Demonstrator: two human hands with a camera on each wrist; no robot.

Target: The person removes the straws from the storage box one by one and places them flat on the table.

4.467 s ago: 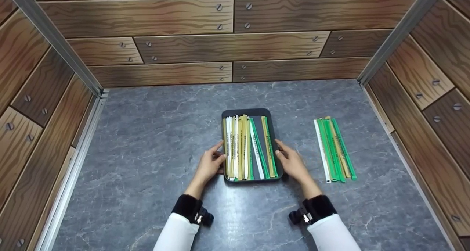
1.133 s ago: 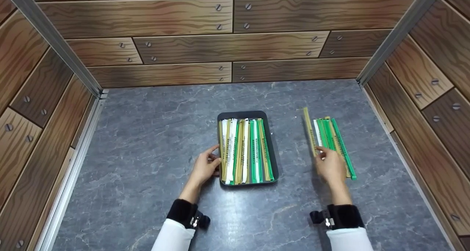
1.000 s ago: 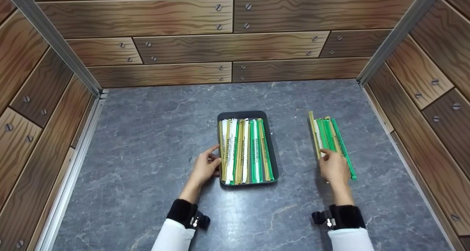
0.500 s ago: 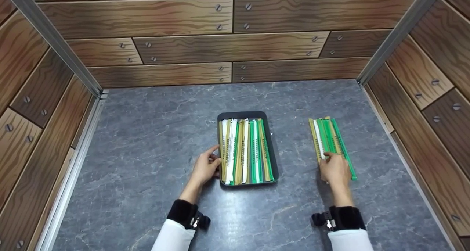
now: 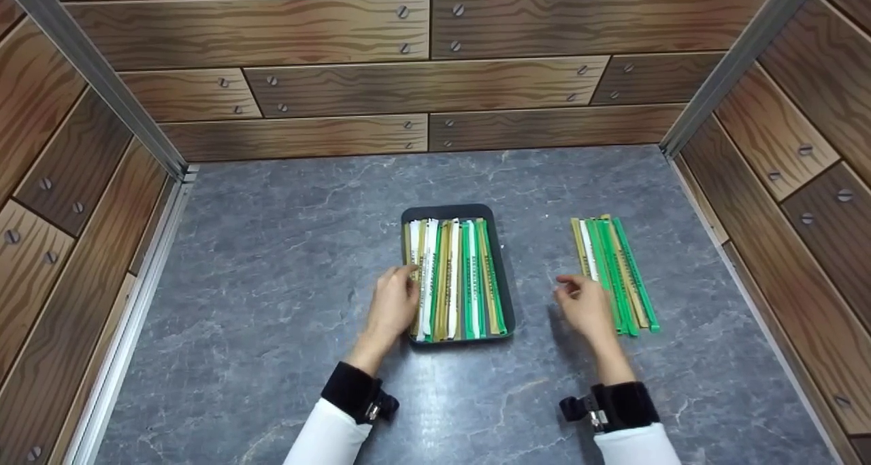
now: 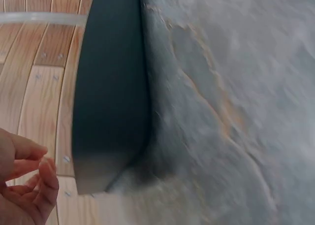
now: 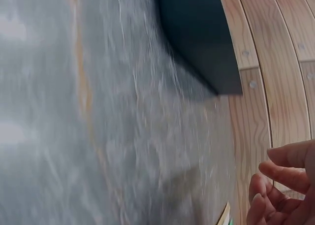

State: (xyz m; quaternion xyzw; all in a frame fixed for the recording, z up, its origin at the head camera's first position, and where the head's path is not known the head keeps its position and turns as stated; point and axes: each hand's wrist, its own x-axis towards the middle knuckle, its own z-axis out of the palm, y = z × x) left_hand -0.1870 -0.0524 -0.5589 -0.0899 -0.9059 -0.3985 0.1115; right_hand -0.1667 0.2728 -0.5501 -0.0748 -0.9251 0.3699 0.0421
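Note:
A dark rectangular tray (image 5: 446, 212) holds several long, thin wrapped sticks (image 5: 454, 274) in white, gold and green, printed with dark lettering. My left hand (image 5: 392, 305) hovers over the tray's left edge, its fingertips above the outermost sticks; the left wrist view shows its fingers (image 6: 47, 178) loosely bent beside the tray wall (image 6: 110, 87), with nothing between them. Between the tray and a second row of sticks (image 5: 616, 267) is my right hand (image 5: 586, 310), fingers loosely bent and holding nothing. It covers the lower ends of the leftmost gold and white sticks there.
The grey marbled tabletop (image 5: 286, 247) extends around the tray. Wood-patterned panels (image 5: 340, 87) with metal corner posts (image 5: 735, 56) stand at the back and both sides.
The right hand has laid a gold stick at the left of the right-hand row, let go and moved left. My left hand has shifted from the tray's side to above its left edge.

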